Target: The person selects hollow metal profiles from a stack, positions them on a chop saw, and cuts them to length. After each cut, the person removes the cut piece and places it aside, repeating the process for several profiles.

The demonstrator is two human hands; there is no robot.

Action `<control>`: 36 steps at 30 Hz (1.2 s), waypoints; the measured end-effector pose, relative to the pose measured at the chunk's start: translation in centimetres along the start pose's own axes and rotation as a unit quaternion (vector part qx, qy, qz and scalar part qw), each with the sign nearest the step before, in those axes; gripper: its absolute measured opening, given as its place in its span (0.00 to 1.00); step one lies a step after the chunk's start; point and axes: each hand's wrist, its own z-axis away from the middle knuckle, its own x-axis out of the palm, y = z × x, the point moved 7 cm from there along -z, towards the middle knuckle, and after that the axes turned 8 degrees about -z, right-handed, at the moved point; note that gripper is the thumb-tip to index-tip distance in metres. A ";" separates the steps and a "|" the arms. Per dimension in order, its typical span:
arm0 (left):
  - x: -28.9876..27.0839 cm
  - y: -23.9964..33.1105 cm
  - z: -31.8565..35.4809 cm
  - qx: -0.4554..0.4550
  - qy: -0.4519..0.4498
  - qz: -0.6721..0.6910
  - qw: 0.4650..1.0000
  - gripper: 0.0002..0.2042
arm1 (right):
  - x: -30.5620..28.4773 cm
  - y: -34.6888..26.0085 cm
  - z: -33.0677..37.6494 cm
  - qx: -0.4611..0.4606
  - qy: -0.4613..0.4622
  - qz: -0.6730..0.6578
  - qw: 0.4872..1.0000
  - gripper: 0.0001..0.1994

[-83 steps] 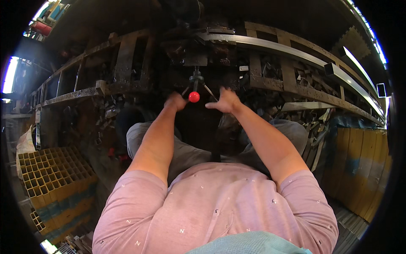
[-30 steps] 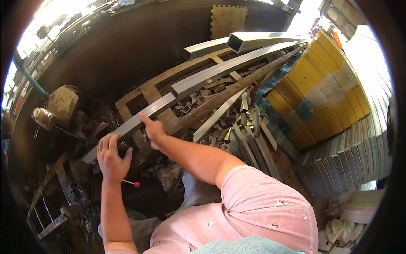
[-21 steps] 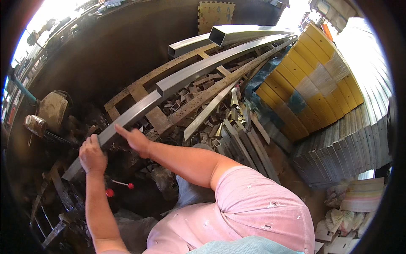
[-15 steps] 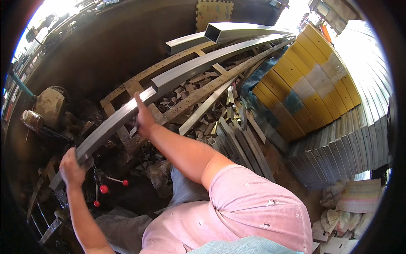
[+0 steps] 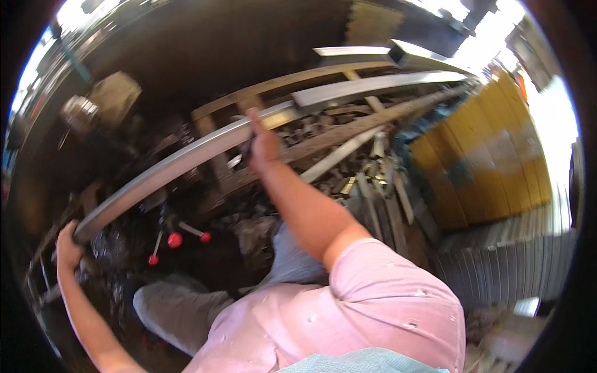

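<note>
A long silver square metal tube (image 5: 168, 155) runs aslant from the lower left up to the middle of the view. At its near left end, my left hand (image 5: 67, 245) is closed around the tip. Farther up the same tube, my right hand (image 5: 264, 146) grips it from below, its fingers partly blurred by motion. Just past the right hand, the tube's far end meets or overlaps another square tube (image 5: 379, 90) lying on a rusty metal frame (image 5: 280, 79); the blur hides whether they touch.
Several short metal offcuts (image 5: 311, 127) are piled under the frame. Red ball-ended handles (image 5: 175, 240) stick out below the held tube. To the right stand a yellow stack (image 5: 479, 161) and grey stacked panels (image 5: 504, 267). More square tubes (image 5: 354, 57) lie at the back.
The view has shifted, moving the scene rightward. My left hand is now at the held tube's near end, and my hands are farther apart. More of the tube shows between them.
</note>
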 end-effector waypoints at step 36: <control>12.6 -3.4 -12.5 -0.107 -0.046 -0.190 0.975 0.29 | 0.5 5.1 -5.8 0.084 0.140 0.232 0.959 0.18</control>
